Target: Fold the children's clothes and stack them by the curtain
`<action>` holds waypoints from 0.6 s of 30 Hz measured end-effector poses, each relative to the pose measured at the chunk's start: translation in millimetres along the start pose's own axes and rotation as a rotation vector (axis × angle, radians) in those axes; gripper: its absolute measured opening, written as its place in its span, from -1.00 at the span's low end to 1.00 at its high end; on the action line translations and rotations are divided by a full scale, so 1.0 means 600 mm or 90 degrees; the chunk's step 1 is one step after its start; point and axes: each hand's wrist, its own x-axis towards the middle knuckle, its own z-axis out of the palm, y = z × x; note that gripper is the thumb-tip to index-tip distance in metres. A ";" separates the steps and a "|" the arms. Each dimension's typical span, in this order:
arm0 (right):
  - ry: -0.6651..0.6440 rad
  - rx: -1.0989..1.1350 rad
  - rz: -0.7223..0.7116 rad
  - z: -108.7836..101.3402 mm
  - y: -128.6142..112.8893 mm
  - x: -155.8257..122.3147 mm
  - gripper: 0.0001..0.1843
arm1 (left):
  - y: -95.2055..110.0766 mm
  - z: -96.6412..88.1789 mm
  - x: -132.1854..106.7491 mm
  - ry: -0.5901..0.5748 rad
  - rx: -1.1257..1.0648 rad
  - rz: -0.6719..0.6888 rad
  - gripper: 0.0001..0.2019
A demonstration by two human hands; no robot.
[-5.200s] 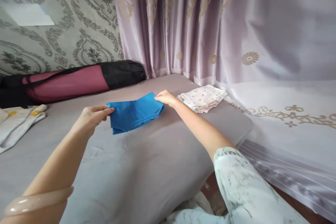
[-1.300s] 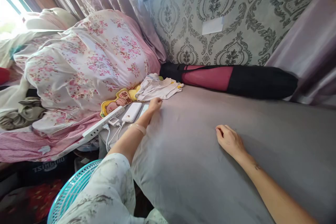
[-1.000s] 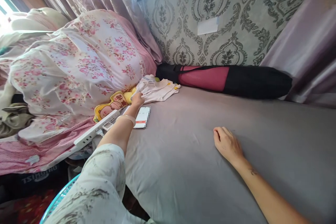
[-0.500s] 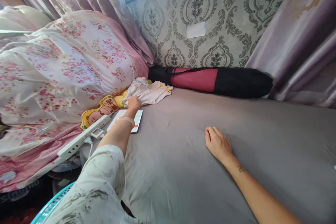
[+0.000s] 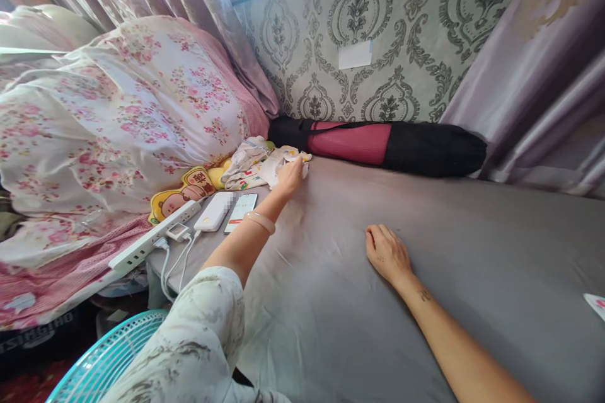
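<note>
My left hand [image 5: 290,175] is closed on the edge of a small pale garment [image 5: 276,167] at the far end of the bed. Folds and my fingers hide part of the cloth. Beside it on the left lies a whitish cloth with coloured prints [image 5: 243,167]; I cannot tell whether both are one piece. My right hand [image 5: 388,255] rests on the grey sheet [image 5: 331,289], fingers curled in and nothing visible in them.
Left of my forearm lie a phone [image 5: 241,211], a white power bank [image 5: 215,211], a power strip [image 5: 155,236] and a yellow plush toy [image 5: 182,192]. A black and red rolled bag [image 5: 350,141] lines the wall. A turquoise fan [image 5: 113,352] stands lower left.
My left hand has moved right with the garment's edge, and printed cloth now shows at the left. The phone and power bank are uncovered. My right hand stays nearly in place.
</note>
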 end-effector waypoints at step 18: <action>-0.056 0.283 0.153 -0.022 -0.007 -0.001 -0.80 | 0.282 0.038 -0.098 -0.239 -0.980 -0.042 -0.78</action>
